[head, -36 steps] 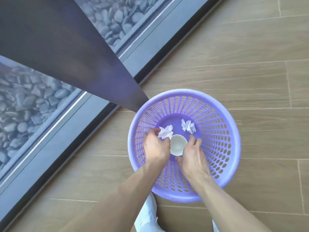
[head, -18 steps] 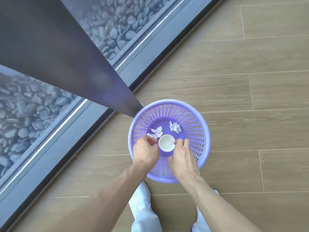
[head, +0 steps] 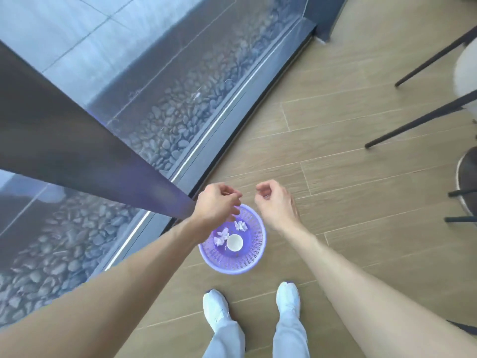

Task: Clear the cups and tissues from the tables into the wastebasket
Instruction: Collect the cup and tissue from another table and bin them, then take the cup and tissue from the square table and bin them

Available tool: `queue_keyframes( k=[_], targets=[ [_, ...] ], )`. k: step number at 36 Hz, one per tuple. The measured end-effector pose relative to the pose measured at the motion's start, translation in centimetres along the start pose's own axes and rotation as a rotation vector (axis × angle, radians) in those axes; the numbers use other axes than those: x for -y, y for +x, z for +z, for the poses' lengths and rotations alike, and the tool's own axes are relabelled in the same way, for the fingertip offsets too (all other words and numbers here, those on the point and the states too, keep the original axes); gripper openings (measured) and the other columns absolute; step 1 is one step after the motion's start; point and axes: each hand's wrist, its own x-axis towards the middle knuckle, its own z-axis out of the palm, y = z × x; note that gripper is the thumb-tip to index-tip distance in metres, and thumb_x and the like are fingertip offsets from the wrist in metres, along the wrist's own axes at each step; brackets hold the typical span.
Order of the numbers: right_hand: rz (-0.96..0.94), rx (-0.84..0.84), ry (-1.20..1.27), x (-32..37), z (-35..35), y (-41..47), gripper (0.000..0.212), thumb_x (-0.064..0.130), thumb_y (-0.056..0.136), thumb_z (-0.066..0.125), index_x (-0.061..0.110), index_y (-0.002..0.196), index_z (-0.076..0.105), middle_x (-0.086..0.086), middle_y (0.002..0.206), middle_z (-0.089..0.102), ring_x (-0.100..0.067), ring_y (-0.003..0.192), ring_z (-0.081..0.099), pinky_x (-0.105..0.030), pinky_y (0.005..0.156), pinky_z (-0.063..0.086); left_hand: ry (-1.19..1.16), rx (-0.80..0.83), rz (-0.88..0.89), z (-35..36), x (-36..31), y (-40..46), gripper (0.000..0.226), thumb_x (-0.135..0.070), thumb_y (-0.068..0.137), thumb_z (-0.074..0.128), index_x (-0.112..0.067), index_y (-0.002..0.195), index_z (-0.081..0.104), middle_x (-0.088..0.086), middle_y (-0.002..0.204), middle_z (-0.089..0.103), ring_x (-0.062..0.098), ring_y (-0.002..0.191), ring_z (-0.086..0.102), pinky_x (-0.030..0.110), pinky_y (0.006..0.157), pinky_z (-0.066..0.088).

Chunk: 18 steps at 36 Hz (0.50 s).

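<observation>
A purple mesh wastebasket (head: 254, 257) stands on the wooden floor just ahead of my feet. Inside it lie a white paper cup (head: 234, 242), mouth up, and two crumpled white tissues (head: 221, 236) (head: 240, 225). My left hand (head: 216, 205) hovers well above the basket's far left rim, fingers loosely curled with nothing in them. My right hand (head: 275, 202) hangs above and to the right of the basket, also loosely curled and holding nothing.
A dark pillar (head: 77, 156) slants in from the left beside a glass wall with grey pebbles (head: 175, 120) behind it. Black chair legs (head: 418, 120) and a round table base (head: 467, 182) stand at the right. My white shoes (head: 215, 308) are below the basket.
I have straightened up, so the basket looks smaller and farther. Both hands have risen out of the basket, leaving the cup and tissues inside.
</observation>
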Motion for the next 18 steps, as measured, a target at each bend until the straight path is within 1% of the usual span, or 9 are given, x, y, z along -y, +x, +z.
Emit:
queue_keyframes(
  k=[1,2,4,7,9,13,16,18],
  targets=[
    [-0.005,-0.020,0.021,2.0,-1.7,-0.6,0.023,0.014,0.086,0.059,0.013,0.108,0.065,-0.005,0.102,0.072,-0.026,0.098,0.066,-0.032,0.088,0.047,0.011,0.007,0.037,-0.5,-2.2,-1.4,0.015,-0.005,0.088,0.053,-0.013,0.086,0.066,0.005,0.084,0.070,0.018,0.062,0.065,0.027,0.055,0.057],
    [-0.011,-0.040,0.047,3.9,-3.4,-1.4,0.022,0.014,0.086,0.059,0.013,0.107,0.066,-0.006,0.103,0.073,-0.026,0.099,0.066,-0.033,0.089,0.048,0.014,0.016,0.073,-1.0,-4.2,-2.9,0.017,-0.004,0.088,0.053,-0.014,0.085,0.065,0.006,0.086,0.070,0.017,0.063,0.064,0.027,0.056,0.057],
    [-0.029,-0.082,0.110,7.3,-6.7,-3.1,0.021,0.014,0.085,0.061,0.013,0.105,0.067,-0.006,0.103,0.074,-0.026,0.099,0.068,-0.036,0.092,0.050,0.006,0.033,0.148,-1.8,-7.9,-5.7,0.017,-0.003,0.087,0.055,-0.014,0.084,0.066,0.009,0.088,0.071,0.019,0.069,0.066,0.032,0.065,0.058],
    [-0.059,-0.138,0.175,11.4,-11.4,-6.5,0.018,0.017,0.085,0.061,0.015,0.102,0.068,-0.005,0.097,0.075,-0.025,0.092,0.070,-0.042,0.088,0.053,0.003,0.071,0.258,-2.3,-12.5,-10.2,0.015,-0.003,0.086,0.057,-0.013,0.092,0.068,0.009,0.089,0.071,0.019,0.076,0.067,0.032,0.067,0.057],
    [-0.070,-0.177,0.208,13.4,-14.2,-8.7,0.016,0.019,0.085,0.062,0.017,0.099,0.068,-0.005,0.095,0.075,-0.025,0.089,0.071,-0.044,0.087,0.055,-0.009,0.096,0.321,-2.4,-15.0,-12.8,0.020,-0.001,0.083,0.057,-0.014,0.092,0.069,0.007,0.088,0.072,0.018,0.077,0.067,0.033,0.070,0.058],
    [-0.088,-0.258,0.247,15.7,-19.3,-13.2,0.010,0.021,0.084,0.064,0.021,0.093,0.068,-0.003,0.092,0.076,-0.025,0.086,0.072,-0.045,0.084,0.056,-0.024,0.174,0.407,-2.2,-19.1,-18.2,0.025,0.004,0.082,0.057,-0.013,0.094,0.072,0.004,0.087,0.074,0.013,0.077,0.067,0.035,0.075,0.058],
    [-0.078,-0.297,0.262,16.1,-22.7,-16.2,0.009,0.021,0.084,0.063,0.022,0.092,0.068,-0.002,0.090,0.076,-0.023,0.085,0.072,-0.043,0.084,0.056,-0.010,0.201,0.469,-1.7,-21.0,-21.3,0.028,0.004,0.085,0.054,-0.011,0.099,0.073,0.009,0.097,0.074,0.015,0.082,0.066,0.034,0.074,0.059],
    [-0.056,-0.319,0.284,16.0,-24.8,-18.3,0.009,0.023,0.084,0.064,0.022,0.092,0.068,0.000,0.088,0.075,-0.021,0.086,0.070,-0.043,0.085,0.056,0.008,0.217,0.491,-1.3,-21.9,-23.2,0.029,0.002,0.087,0.053,-0.011,0.103,0.072,0.010,0.102,0.072,0.017,0.086,0.066,0.034,0.076,0.059]
  ],
)
